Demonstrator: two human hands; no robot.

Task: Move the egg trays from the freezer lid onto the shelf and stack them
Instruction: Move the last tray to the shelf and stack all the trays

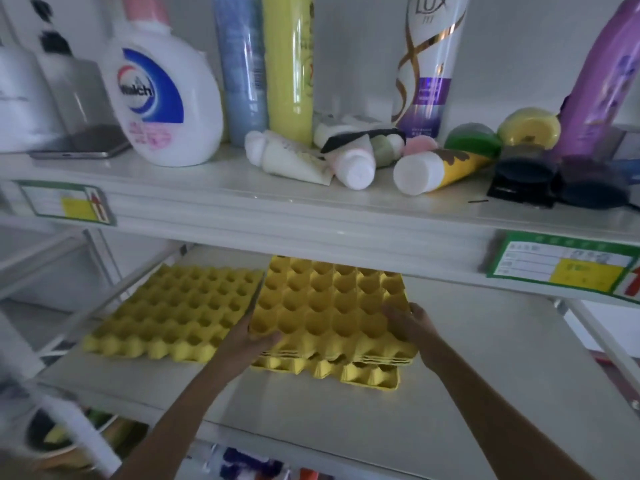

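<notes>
Two groups of yellow egg trays lie on the white middle shelf [467, 375]. A single tray [173, 313] rests flat at the left. To its right sits a stack of several trays [332, 306], its layers slightly offset, with the bottom tray [360, 375] jutting toward me. My left hand [249, 337] grips the stack's front left corner. At the stack's right edge, my right hand [407, 323] holds on with fingers over the rim. The stack's far end is hidden under the upper shelf. The freezer lid is not in view.
The upper shelf [242, 202] carries a Walch detergent bottle [162, 98], tall blue, yellow, Lux and purple bottles, several fallen tubes [353, 161] and a phone [79, 143]. Price labels [564, 268] hang on its front edge. Bare shelf surface lies right of the stack.
</notes>
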